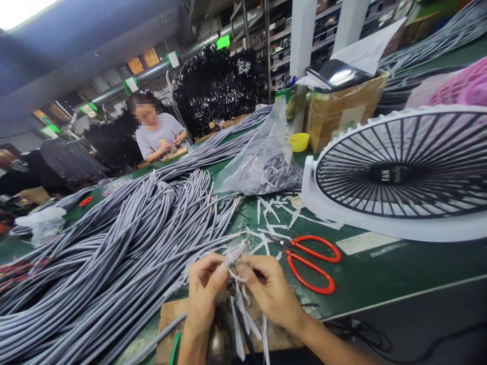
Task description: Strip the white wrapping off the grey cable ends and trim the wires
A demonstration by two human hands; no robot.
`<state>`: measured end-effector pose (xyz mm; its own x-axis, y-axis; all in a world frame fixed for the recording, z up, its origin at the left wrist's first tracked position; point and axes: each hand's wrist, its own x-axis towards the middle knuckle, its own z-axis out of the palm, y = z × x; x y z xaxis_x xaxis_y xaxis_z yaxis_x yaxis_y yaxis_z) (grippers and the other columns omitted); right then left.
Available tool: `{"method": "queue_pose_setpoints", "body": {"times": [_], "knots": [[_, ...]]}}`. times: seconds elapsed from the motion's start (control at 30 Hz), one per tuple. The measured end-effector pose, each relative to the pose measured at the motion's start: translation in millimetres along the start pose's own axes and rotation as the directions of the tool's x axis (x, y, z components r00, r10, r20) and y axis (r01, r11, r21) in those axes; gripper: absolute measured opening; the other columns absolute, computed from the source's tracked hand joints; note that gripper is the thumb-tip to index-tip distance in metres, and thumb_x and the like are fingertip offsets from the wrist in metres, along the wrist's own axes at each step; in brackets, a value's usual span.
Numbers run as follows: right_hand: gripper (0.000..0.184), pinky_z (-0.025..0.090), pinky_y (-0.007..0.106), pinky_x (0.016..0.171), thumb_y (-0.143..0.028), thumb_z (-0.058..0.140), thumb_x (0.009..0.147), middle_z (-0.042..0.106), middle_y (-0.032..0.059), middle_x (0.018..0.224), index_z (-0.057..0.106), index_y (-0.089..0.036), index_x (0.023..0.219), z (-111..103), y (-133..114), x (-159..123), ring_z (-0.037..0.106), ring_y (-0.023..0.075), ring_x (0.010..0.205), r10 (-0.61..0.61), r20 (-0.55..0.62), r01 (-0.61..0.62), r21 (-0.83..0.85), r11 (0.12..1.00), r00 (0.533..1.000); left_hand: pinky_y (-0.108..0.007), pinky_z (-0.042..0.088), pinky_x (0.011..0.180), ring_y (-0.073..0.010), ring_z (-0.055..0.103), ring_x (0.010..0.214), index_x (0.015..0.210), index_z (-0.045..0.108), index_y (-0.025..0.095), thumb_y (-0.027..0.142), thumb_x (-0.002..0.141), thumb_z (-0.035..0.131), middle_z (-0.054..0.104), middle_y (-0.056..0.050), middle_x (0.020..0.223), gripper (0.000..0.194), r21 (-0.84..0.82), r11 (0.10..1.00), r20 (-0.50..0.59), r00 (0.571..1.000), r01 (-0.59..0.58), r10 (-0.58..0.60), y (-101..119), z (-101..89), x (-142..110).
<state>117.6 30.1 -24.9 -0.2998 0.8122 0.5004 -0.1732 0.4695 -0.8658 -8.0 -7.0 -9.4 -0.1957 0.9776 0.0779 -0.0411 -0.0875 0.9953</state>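
My left hand [206,289] is closed around the end of a grey cable, thumb on top. The cable [167,332] runs up into this hand from the lower left, and its whitish end [236,252] sticks out between the fingers. My right hand [268,284] meets the left and pinches a thin white strip [239,276] at the cable end; the exact grip is partly hidden. Below the hands hang several white strips [249,322] over a wooden board [173,312]. Scissors with red handles [310,261] lie right of my hands.
Long bundles of grey cable [125,238] cover the left of the green table [375,274]. White scraps [274,213] lie ahead, near a clear bag [266,162] of scraps. A white fan [395,175], cardboard box [344,109] and yellow cup [299,142] stand right. Another person [162,134] sits across.
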Motion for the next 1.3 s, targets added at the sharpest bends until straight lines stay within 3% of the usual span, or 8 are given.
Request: {"method": "queue_pose_setpoints", "body": {"times": [0.17,0.4,0.53,0.87,1.07,1.3], "knots": [[0.049,0.028,0.021,0.044,-0.04,0.039,0.094,0.038,-0.0031,0.049,0.044,-0.017,0.051,0.5,-1.2,-1.7,0.037,0.0092,0.046,-0.042,-0.043,0.039,-0.079,0.996,0.998,-0.02,0.024,0.044,-0.0064,0.029,0.046,0.065,0.064,0.013,0.053,0.068,0.069,0.037,0.004,0.051,0.04,-0.029,0.999,0.021,0.999,0.025,-0.024,-0.4,-0.1,-0.1],[0.055,0.033,0.021,0.045,-0.05,0.039,0.092,0.043,-0.0014,0.047,0.052,-0.015,0.052,-3.4,-2.7,1.8,0.039,0.0103,0.048,0.03,0.019,-0.03,0.01,0.999,0.999,-0.02,0.026,0.047,-0.008,0.032,0.049,0.063,0.063,0.013,0.054,0.065,0.07,0.044,0.002,0.052,0.041,-0.032,0.999,-0.006,0.999,0.037,-0.037,4.9,3.5,-2.0],[0.058,0.032,0.021,0.044,-0.055,0.04,0.091,0.044,-0.0013,0.046,0.055,-0.014,0.052,-3.6,-1.7,2.6,0.038,0.0101,0.048,0.04,0.046,-0.042,0.062,0.997,0.998,-0.02,0.025,0.047,-0.0074,0.031,0.049,0.063,0.062,0.014,0.053,0.061,0.073,0.041,0.004,0.051,0.04,-0.089,0.994,-0.074,0.995,0.063,-0.07,8.6,8.4,-5.6],[0.057,0.035,0.02,0.047,-0.058,0.041,0.089,0.044,-0.0011,0.049,0.054,-0.016,0.053,-2.2,-0.4,-0.5,0.041,0.0108,0.05,0.076,0.06,-0.08,0.074,0.994,0.995,-0.02,0.021,0.046,-0.0063,0.026,0.047,0.056,0.058,0.014,0.049,0.061,0.073,0.036,0.005,0.05,0.038,-0.13,0.985,-0.065,0.99,0.113,-0.122,14.9,13.1,-7.5],[0.051,0.031,0.021,0.047,-0.052,0.042,0.089,0.038,-0.003,0.05,0.047,-0.017,0.052,-1.5,-0.9,0.2,0.036,0.01,0.049,0.099,0.1,-0.11,0.107,0.988,0.99,-0.021,0.019,0.044,-0.0068,0.023,0.045,0.054,0.054,0.016,0.05,0.066,0.067,0.033,0.006,0.048,0.039,-0.073,0.994,-0.024,0.996,0.081,-0.083,3.2,4.5,-3.9],[0.047,0.028,0.021,0.046,-0.042,0.043,0.091,0.037,-0.0038,0.05,0.042,-0.017,0.052,0.4,1.5,-1.6,0.036,0.0089,0.048,0.04,0.069,-0.045,0.068,0.997,0.997,-0.022,0.019,0.043,-0.0072,0.02,0.045,0.047,0.042,0.018,0.052,0.069,0.062,0.026,0.007,0.045,0.046,0.053,0.997,-0.029,0.998,0.049,-0.048,-0.4,0.2,0.4]]}}
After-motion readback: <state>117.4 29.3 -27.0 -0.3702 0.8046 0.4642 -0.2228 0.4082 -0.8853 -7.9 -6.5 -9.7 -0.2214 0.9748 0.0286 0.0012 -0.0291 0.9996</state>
